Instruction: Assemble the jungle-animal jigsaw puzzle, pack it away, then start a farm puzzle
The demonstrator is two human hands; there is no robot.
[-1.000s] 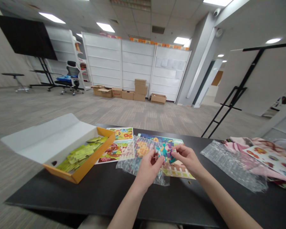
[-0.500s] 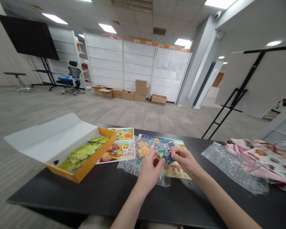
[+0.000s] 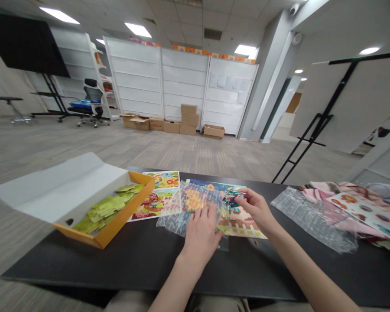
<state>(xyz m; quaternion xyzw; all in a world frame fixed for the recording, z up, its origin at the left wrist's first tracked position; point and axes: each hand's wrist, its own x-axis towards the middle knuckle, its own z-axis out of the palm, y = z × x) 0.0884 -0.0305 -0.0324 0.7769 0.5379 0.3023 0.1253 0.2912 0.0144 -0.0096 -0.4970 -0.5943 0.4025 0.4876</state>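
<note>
My left hand (image 3: 201, 232) lies flat with fingers stretched out on a clear bubble-wrap sheet (image 3: 185, 212) that covers part of a colourful puzzle board (image 3: 243, 223) on the black table (image 3: 143, 260). My right hand (image 3: 258, 212) is closed in a pinch on a small bunch of teal and purple puzzle pieces (image 3: 234, 199), held just above the board's far right part.
An open orange box (image 3: 117, 223) with green pieces and a white lid stands at the left. Two picture cards (image 3: 156, 195) lie beside it. Another bubble-wrap sheet (image 3: 312, 219) and pink printed sheets (image 3: 360, 203) lie at the right. An easel stands beyond the table.
My left hand let go of the pieces and dropped flat onto the bubble wrap. My right hand kept the pieces and shifted slightly right and away.
</note>
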